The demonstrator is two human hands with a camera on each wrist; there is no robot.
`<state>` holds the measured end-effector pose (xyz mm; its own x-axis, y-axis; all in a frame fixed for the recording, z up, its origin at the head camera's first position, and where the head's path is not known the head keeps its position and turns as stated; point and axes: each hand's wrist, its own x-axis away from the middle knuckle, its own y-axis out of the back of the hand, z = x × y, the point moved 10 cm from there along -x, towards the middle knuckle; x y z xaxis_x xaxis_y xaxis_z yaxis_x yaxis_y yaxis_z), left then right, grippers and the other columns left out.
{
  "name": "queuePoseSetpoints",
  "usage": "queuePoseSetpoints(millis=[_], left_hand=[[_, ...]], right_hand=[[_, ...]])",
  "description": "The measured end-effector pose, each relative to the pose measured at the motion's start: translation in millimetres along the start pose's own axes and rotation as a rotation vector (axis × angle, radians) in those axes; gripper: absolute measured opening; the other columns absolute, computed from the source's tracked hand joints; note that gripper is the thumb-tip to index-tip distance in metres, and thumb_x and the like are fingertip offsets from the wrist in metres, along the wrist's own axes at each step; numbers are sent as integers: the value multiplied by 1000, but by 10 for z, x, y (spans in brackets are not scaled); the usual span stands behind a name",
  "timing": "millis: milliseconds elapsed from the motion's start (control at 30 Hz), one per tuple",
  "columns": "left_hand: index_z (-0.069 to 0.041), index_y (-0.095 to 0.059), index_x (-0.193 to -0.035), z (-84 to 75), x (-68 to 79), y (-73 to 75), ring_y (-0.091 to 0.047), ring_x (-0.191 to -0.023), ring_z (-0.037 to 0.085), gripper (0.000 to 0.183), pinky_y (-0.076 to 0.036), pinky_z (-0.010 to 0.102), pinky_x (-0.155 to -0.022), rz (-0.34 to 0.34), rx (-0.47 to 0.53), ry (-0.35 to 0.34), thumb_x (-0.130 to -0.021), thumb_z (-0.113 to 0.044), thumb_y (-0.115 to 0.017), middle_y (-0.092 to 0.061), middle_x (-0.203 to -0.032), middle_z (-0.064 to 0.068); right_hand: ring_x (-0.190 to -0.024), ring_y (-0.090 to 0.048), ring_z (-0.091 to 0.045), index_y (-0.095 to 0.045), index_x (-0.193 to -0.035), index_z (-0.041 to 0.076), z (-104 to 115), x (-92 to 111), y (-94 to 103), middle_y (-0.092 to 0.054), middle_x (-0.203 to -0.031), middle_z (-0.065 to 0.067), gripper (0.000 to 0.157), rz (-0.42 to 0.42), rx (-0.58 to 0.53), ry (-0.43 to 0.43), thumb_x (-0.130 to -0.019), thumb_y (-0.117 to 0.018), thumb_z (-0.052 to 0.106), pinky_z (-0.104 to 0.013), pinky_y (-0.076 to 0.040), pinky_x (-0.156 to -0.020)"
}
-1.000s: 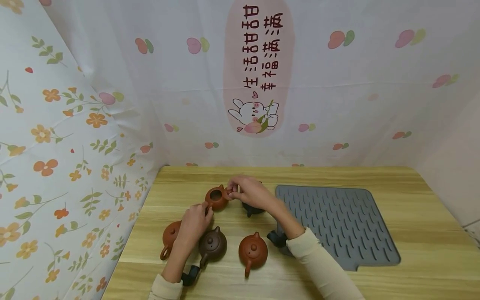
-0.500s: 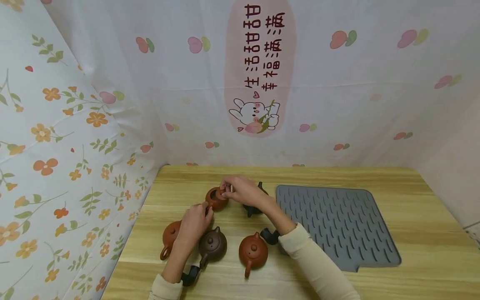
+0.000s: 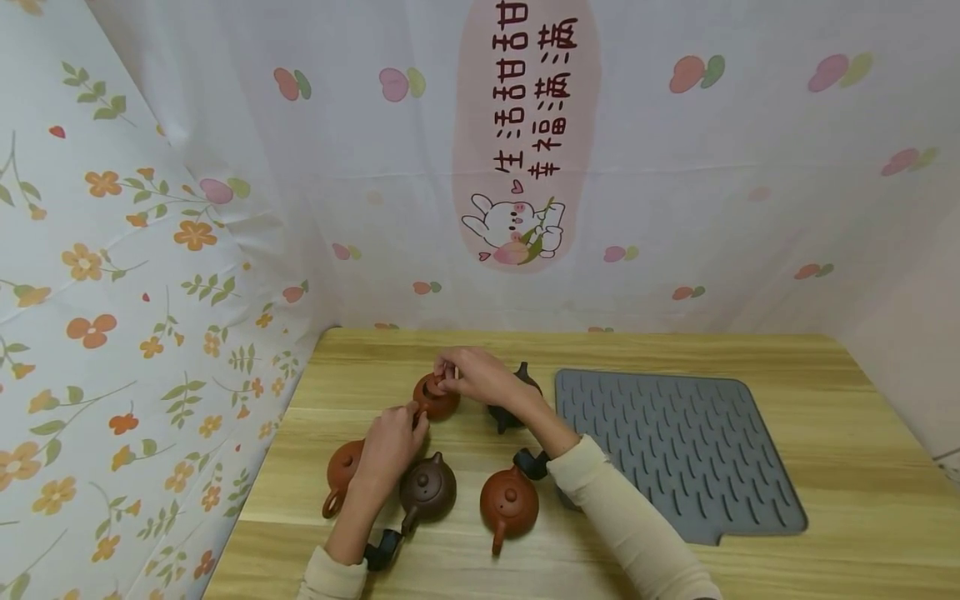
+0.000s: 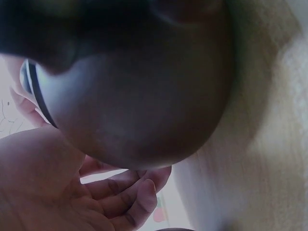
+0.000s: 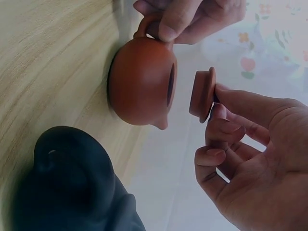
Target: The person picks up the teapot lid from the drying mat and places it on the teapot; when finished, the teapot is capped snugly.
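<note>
An open reddish-brown clay teapot (image 5: 142, 79) stands on the table, its round mouth uncovered. My left hand (image 3: 390, 443) pinches its handle, as the right wrist view shows. With thumb and fingers, my right hand (image 5: 269, 149) holds the small round lid (image 5: 203, 94) by its knob, a short gap away from the mouth. In the head view, the right hand (image 3: 480, 377) partly covers the teapot and lid. A dark brown teapot (image 4: 139, 106) fills much of the left wrist view, close to the left hand (image 4: 96, 192).
A black teapot (image 3: 512, 408) stands beneath the right forearm. Two lidded reddish teapots, one left (image 3: 343, 467) and one front centre (image 3: 509, 502), stand near the brown one. A grey ridged mat (image 3: 682, 450) lies to the right on the wooden table (image 3: 847, 467).
My right hand has moved left with the lid, from beside the spout to over the teapot's mouth. The left hand keeps its hold on the handle.
</note>
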<state>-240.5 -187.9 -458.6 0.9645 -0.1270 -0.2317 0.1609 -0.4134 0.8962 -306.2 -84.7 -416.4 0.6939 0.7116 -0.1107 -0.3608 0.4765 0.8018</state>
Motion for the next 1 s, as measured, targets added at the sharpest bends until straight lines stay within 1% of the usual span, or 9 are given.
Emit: queuePoseSetpoints(millis=[200,300,433,567,700,733,833,933,1000], left_hand=[[5,-76,-96,-8,-16,-10,-63,-56,23,12,-46,35,-51,4,7,7,-101,-5,-74,-72,-75,18],[4,-75,-94,-33,-21,-4,-62,-56,22,11,-47,36,-51,-3,7,-1,-101,-5,-74,-71,-74,16],[5,-75,-94,-41,-14,-1,-65,-58,24,11,-49,37,-52,-5,6,-2,-100,-4,-74,-72,-75,17],[5,-74,-93,-17,-9,0,-65,-59,26,11,-50,40,-52,-30,19,-23,-99,-5,-74,-72,-75,18],[2,-74,-91,106,-20,-108,-61,-56,23,15,-47,42,-50,-81,6,-62,-100,-10,-72,-70,-72,14],[0,-74,-91,163,-29,-164,-61,-56,22,16,-47,41,-50,-89,-1,-64,-100,-11,-72,-69,-71,12],[-1,-74,-91,294,-47,-306,-60,-55,22,17,-46,41,-50,-92,-10,-62,-101,-14,-71,-69,-71,11],[-1,-74,-91,368,-54,-384,-60,-55,22,17,-45,39,-49,-91,-2,-60,-101,-14,-72,-69,-71,12],[-1,-75,-91,370,-44,-385,-61,-55,21,19,-45,38,-49,-91,-6,-63,-103,-16,-71,-69,-71,12]], right_hand=[[-94,-71,-21,-74,-112,5,-21,-42,-43,-75,-103,-8,8,-1,2,-15,-104,-75,7,-28,-55,-82],[-92,-70,-20,-73,-111,4,-34,-65,-69,-74,-101,-9,8,-3,-7,-21,-104,-75,6,-29,-55,-81],[-87,-68,-18,-73,-111,3,-51,-88,-116,-73,-97,-8,8,5,-8,-19,-103,-75,4,-28,-54,-80],[-85,-66,-17,-72,-110,3,-60,-106,-146,-71,-95,-8,7,10,-3,-20,-103,-74,3,-28,-54,-78],[-87,-68,-19,-72,-110,3,-63,-123,-163,-72,-96,-8,8,7,14,-19,-103,-75,3,-29,-55,-80],[-87,-68,-20,-72,-110,3,-62,-128,-170,-72,-97,-9,8,8,17,-19,-103,-75,3,-30,-56,-81],[-91,-70,-22,-72,-111,2,-63,-142,-188,-73,-101,-11,9,7,18,-19,-103,-75,2,-31,-57,-82],[-92,-71,-23,-72,-112,2,-71,-152,-214,-74,-103,-12,9,9,19,-21,-103,-74,2,-33,-58,-83],[-92,-72,-23,-72,-112,3,-77,-157,-233,-74,-103,-12,9,12,32,-19,-103,-73,2,-33,-58,-82]])
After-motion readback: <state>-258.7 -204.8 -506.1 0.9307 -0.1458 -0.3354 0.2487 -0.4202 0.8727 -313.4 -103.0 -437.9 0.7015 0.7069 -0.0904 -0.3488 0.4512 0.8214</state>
